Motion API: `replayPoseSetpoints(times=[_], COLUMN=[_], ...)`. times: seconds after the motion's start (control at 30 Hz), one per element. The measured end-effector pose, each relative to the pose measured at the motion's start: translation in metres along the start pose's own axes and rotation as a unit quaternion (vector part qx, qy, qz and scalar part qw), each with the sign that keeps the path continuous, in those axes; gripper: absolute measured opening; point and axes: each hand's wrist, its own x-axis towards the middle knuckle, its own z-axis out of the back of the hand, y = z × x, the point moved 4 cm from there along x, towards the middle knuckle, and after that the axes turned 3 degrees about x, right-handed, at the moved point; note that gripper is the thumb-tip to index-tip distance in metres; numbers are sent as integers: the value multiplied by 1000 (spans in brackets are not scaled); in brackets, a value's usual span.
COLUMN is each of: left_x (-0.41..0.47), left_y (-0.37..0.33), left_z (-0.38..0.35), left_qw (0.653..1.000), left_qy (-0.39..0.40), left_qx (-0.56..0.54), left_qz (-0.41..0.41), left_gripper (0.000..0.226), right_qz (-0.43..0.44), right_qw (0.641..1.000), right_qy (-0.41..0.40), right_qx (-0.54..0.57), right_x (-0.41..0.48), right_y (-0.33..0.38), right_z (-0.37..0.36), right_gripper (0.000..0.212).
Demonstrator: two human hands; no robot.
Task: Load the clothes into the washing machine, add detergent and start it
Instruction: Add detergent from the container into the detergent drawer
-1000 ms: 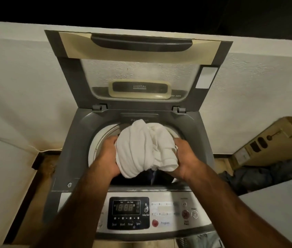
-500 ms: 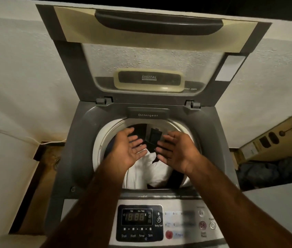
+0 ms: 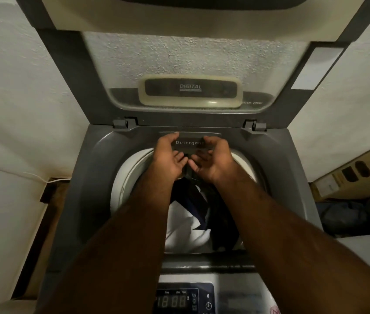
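Two hands — left hand, right hand — empty, reaching detergent drawer.

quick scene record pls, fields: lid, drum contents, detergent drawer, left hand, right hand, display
lid: lid raised, propped against the wall
drum contents: white cloth with dark clothes on top
detergent drawer: drawer at the back rim, labelled Detergent; open or shut unclear
left hand: left hand open, empty, thumb at the drawer's edge
right hand: right hand open, empty, at the drawer
display: display lit, digits blurred
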Motion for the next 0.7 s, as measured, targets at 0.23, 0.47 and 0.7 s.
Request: replayPoseSetpoints(times=[0.23, 0.47, 0.7], left_x=[21, 18, 13], left_y=[-4, -4, 3], left_z=[3, 6, 1], left_qw=[999, 998, 997], left_qy=[22, 39, 21], left_qx=[-39, -2, 66], left_qz=[-26, -43, -40], left_gripper=[40, 35, 23], right_qz=[36, 41, 36], right_qw=[997, 997, 997], right_qy=[-15, -4, 15], right_qx=[70, 58, 68], right_x=[15, 11, 5], right_y=[7, 7, -5], right_z=[-2, 2, 7], right_gripper=[10, 12, 11])
